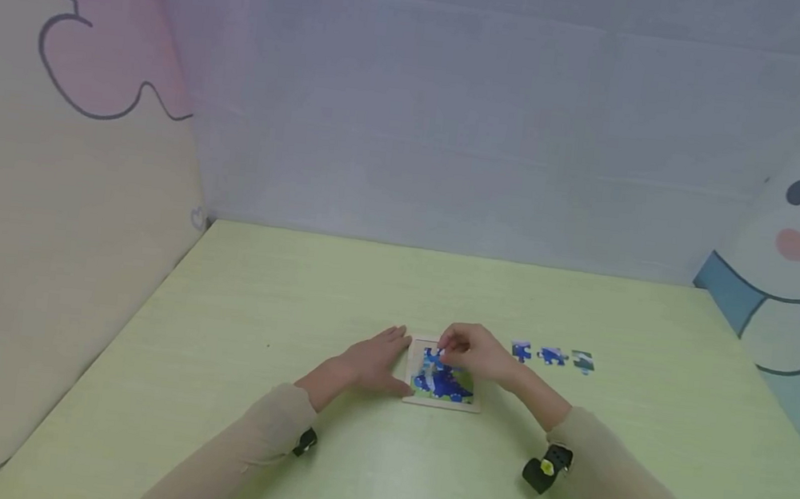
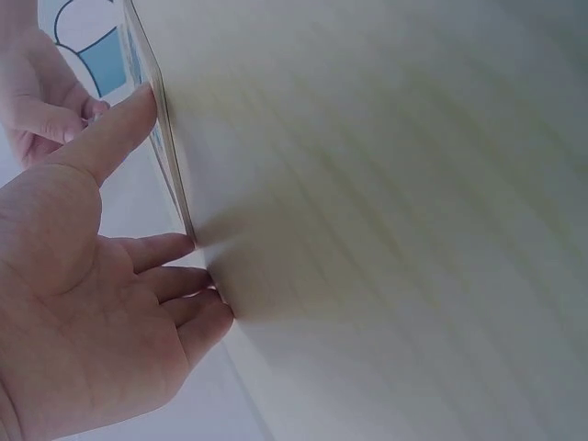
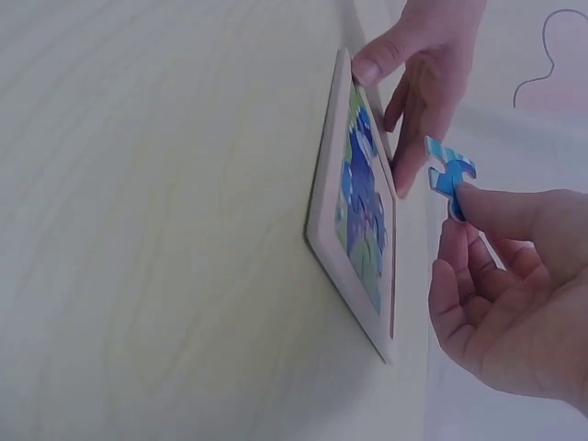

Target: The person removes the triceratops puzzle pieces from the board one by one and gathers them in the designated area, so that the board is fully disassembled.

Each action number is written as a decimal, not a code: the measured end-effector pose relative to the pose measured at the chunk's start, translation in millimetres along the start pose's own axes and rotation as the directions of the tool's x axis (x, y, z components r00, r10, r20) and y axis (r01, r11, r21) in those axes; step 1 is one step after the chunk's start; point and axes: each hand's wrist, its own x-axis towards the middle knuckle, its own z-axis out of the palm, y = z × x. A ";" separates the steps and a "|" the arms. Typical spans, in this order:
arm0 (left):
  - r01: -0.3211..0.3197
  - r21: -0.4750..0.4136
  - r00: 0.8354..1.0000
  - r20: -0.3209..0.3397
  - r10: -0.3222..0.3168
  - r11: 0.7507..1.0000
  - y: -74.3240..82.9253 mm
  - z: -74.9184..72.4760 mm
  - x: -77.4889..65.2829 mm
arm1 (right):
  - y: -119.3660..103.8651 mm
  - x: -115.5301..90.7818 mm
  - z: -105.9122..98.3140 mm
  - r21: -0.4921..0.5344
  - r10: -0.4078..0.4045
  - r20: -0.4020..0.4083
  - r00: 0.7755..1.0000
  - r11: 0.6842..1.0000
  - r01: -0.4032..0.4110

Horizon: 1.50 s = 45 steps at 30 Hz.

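A partly filled jigsaw puzzle with a blue dinosaur picture sits in a pale wooden frame (image 1: 440,404) on the table. My left hand (image 1: 376,361) lies along the frame's left side with fingers straight; in the left wrist view its thumb (image 2: 129,129) touches the frame's edge and the fingertips rest on the table. Above the frame, my right hand (image 1: 480,355) pinches a blue puzzle piece (image 3: 450,175) between thumb and fingers, held clear of the board in the right wrist view.
To the right of the frame lie three loose puzzle pieces in a row: a left one (image 1: 521,351), a middle one (image 1: 552,356) and a right one (image 1: 583,361). The pale yellow-green table (image 1: 295,288) meets a curtain-like backdrop (image 1: 419,123) behind.
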 end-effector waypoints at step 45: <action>-0.001 -0.021 1.000 -0.003 0.001 1.000 0.6 0.0 -5.4 | 68.9 -68.0 -70.4 -0.121 0.084 -0.050 0.995 0.989 -0.090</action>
